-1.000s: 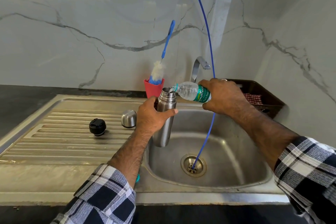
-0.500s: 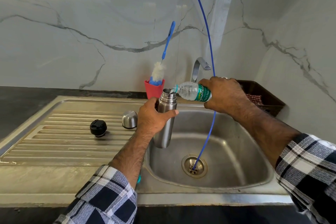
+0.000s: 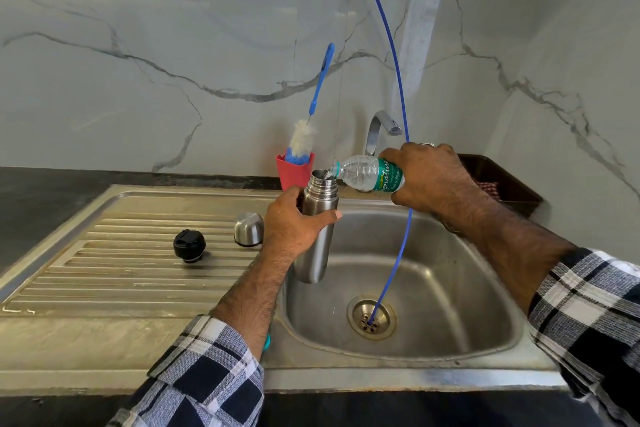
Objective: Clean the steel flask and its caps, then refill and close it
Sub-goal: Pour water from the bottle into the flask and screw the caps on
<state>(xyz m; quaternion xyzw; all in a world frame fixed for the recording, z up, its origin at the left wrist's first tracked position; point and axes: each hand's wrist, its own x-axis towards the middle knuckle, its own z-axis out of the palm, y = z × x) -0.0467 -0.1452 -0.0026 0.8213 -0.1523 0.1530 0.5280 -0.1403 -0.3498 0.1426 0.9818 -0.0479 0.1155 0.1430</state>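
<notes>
The tall brushed-steel flask (image 3: 317, 229) is held upright at the centre of the frame, over the left edge of the stainless steel sink basin (image 3: 433, 288). The left hand (image 3: 294, 225) has its grip clenched around the flask's upper body, thumb across the front. The right hand (image 3: 433, 177) grasps a clear plastic water bottle with a green label (image 3: 370, 173), tipped nearly level, its neck resting at the flask's open mouth. This looks like the refill step. To do it well, keep the flask vertical and steady, hold the bottle's neck over the middle of the opening, and raise its base gradually so the stream stays thin and does not spill down the steel; stop short of the threads so the caps can seat. The left forearm rises from the lower centre; the right reaches in from the right edge, wrist bent downward. The black round inner stopper (image 3: 189, 244) and the domed steel outer cap (image 3: 248, 229) wait on the ribbed draining surface (image 3: 104, 270) at centre left.
</notes>
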